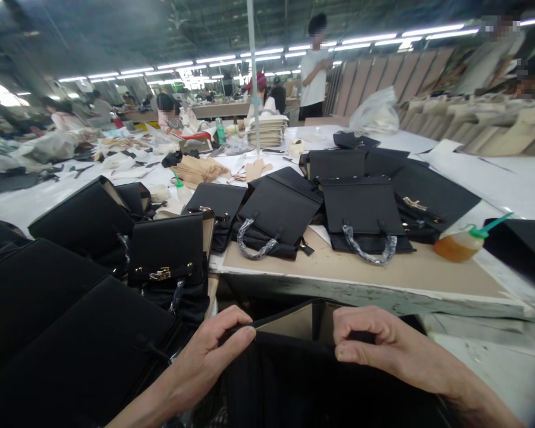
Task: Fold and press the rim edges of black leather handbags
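A black handbag (303, 380) with a beige lining stands close in front of me, its mouth spread apart. My left hand (218, 345) pinches the left corner of its top edge between thumb and fingers. At the right side of the opening, my right hand (370, 339) is closed around the rim, fingers curled over it. The lower part of the bag runs out of view. Left of it sits another black handbag (167, 249) with a gold clasp and a plastic-wrapped handle.
Several finished-looking black bags (361, 208) lie across the worktable (450, 276). A bottle of amber liquid (461, 245) with a green nozzle stands at right. Large black bags (71, 333) crowd the left. Farther back are tan pieces (198, 171), a pole (254, 77) and a standing person (314, 77).
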`<state>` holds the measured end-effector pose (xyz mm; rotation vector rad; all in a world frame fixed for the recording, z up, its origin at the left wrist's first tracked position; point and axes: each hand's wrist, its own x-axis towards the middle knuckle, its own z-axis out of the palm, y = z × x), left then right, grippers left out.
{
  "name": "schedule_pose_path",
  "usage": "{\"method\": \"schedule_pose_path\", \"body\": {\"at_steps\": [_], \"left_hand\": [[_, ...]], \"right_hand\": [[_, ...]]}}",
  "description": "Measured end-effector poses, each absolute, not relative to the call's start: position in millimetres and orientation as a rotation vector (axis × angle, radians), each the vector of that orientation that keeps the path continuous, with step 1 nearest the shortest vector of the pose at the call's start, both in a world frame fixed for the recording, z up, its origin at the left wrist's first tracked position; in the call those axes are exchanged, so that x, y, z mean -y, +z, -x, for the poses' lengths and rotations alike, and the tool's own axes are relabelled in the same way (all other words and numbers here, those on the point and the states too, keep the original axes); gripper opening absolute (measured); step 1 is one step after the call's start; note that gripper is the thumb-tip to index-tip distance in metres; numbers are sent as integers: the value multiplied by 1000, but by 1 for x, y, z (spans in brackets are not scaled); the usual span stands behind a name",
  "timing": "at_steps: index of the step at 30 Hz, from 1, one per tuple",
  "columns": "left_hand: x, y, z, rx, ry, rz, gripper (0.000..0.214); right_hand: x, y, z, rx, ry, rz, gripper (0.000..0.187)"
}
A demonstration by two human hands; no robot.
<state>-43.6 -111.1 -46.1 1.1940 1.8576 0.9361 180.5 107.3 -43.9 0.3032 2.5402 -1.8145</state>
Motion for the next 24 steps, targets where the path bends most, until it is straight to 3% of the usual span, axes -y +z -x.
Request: {"method": "schedule_pose_path", "body": {"at_steps": [5,14,24], "left_hand": [[106,-45,40,-1849,951,-1249,30],[108,-53,37,-1883,908,-1385,32],[107,-54,22,-1816,1168,-1533,20]], "right_hand": [[-110,-47,-185,-2620,-1749,-358,26],[-107,-49,-183,-2956,-1334,-674,26],[-104,-52,-169,-3006,-1148,-801,19]]}}
